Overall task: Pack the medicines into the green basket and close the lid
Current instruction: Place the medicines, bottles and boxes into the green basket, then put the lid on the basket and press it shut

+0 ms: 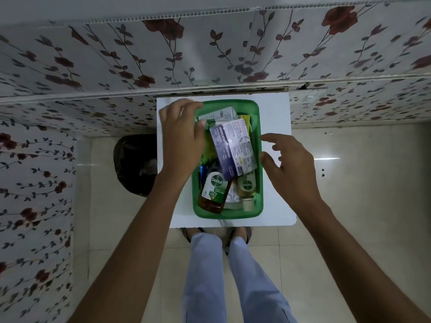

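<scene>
The green basket (257,108) stands on a small white table (276,113) and is full of medicines, with no lid on it. A blue-and-white dressings box (233,148) lies tilted on top. Below it lie a large brown Dettol bottle (212,191) and a smaller Dettol bottle (247,187). A white carton (221,114) sits at the far end. My left hand (182,138) hovers over the basket's left rim with fingers spread and the thumb near a small green item. My right hand (291,164) is just right of the basket, fingers apart and empty. I see no lid.
A black bin (135,164) stands on the tiled floor left of the table. Floral-patterned walls enclose the back and left. My legs and sandalled feet (240,234) are right at the table's near edge.
</scene>
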`<state>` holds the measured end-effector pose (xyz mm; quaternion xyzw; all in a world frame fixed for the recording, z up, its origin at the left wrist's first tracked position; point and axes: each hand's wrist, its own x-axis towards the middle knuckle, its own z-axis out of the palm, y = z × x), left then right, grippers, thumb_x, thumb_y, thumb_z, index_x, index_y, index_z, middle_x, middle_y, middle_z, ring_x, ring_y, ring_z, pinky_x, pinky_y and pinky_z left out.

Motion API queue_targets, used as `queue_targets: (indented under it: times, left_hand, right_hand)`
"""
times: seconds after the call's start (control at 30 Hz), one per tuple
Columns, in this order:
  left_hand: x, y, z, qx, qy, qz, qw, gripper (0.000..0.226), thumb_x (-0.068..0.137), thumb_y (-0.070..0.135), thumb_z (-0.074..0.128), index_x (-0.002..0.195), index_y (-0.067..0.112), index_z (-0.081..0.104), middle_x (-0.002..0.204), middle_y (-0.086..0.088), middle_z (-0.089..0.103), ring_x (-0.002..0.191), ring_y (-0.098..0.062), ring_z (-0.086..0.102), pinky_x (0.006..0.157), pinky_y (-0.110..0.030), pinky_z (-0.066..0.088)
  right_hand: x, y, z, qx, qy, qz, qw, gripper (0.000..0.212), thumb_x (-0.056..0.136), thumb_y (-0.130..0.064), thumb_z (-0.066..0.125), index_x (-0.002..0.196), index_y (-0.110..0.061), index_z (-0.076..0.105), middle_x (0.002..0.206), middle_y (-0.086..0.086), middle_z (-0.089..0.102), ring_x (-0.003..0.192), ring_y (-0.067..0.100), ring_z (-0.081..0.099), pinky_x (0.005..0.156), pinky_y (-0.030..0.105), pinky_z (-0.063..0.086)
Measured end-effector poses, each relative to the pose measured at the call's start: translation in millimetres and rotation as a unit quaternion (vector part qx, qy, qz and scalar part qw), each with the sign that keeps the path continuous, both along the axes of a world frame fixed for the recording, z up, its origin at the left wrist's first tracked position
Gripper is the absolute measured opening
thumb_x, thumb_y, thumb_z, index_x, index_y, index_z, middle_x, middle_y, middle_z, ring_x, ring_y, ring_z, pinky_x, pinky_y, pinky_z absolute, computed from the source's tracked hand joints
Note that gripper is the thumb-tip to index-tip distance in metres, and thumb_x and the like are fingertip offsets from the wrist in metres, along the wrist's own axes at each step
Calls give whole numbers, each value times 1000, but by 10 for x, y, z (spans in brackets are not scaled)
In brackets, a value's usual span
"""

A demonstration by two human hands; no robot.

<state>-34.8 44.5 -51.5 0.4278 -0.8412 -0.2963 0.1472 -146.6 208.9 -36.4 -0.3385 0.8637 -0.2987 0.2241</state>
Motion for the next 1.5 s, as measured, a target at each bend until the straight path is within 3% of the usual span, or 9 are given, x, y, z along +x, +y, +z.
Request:
queue_targets:
  times: [0.1,0.23,0.37,0.53,0.77,1.0,1.1,1.27,1.5]
  left_hand:
    - [193,56,-82,127,-12,70,989,43,88,27,56,127,10,50,131,-16,50,117,-30,49,99,-42,43]
    - [320,153,-159,224,-47,106,968,42,92,29,51,129,9,48,125,-16,57,98,-22,57,89,-38,49]
    - [361,158,-164,103,-62,15,993,35,94,26,42,87,-2,62,76,-21,67,68,-37,62,65,-47,52]
    - [375,139,-140,52,-56,-22,997,33,88,21,37,63,3,47,60,-27,57,55,-41,55,56,-48,47]
    - [704,166,-50,48,-40,12,998,39,88,22,36,63,-4,49,55,-24,57,48,-37,54,50,-49,47]
    - [986,-65,123,42,-29,45,998,38,88,24,42,72,-6,60,62,-28,62,51,-35,56,51,-42,50]
    - [1016,-202,73,48,-34,50,997,40,86,28,42,72,-4,59,64,-28,64,54,-41,60,54,-52,53]
    - [939,-186,-15,54,-38,44,997,41,86,28,40,78,-7,61,68,-28,65,58,-39,62,58,-52,52]
    - [733,86,-284,142,-48,72,986,36,87,27,43,76,-3,60,65,-26,64,53,-36,62,54,-51,55]
  right_hand:
    - [37,-23,-44,18,4,34,999,38,86,-19,59,124,-19,53,129,10,54,115,28,47,86,26,36]
    - [123,-87,-81,23,29,31,999,42,85,-18,60,126,-17,51,137,14,44,123,32,37,94,34,36]
    - [12,-149,-128,-8,-96,-112,989,37,89,-16,52,126,-18,48,129,7,51,106,19,51,89,28,44]
    - [-104,-124,-301,3,-251,-236,939,26,90,-15,48,113,-20,59,103,1,62,96,25,62,91,47,51]
    - [-154,-24,-542,48,-226,-191,954,23,86,-16,52,104,-20,65,99,2,64,95,27,63,89,45,52]
    - [253,-74,-800,194,-59,6,979,54,84,-32,60,126,-7,38,119,18,54,99,36,58,76,41,48]
    - [258,-82,-823,172,-26,-29,984,38,87,-15,53,122,-7,42,111,20,62,90,37,61,71,41,50]
    - [-78,-43,-575,150,-35,-96,983,29,90,-16,44,110,-4,62,100,20,67,86,33,60,72,35,48]
    - [-274,65,130,92,-22,-108,990,26,92,-25,40,111,-8,45,86,11,56,65,20,50,56,32,41]
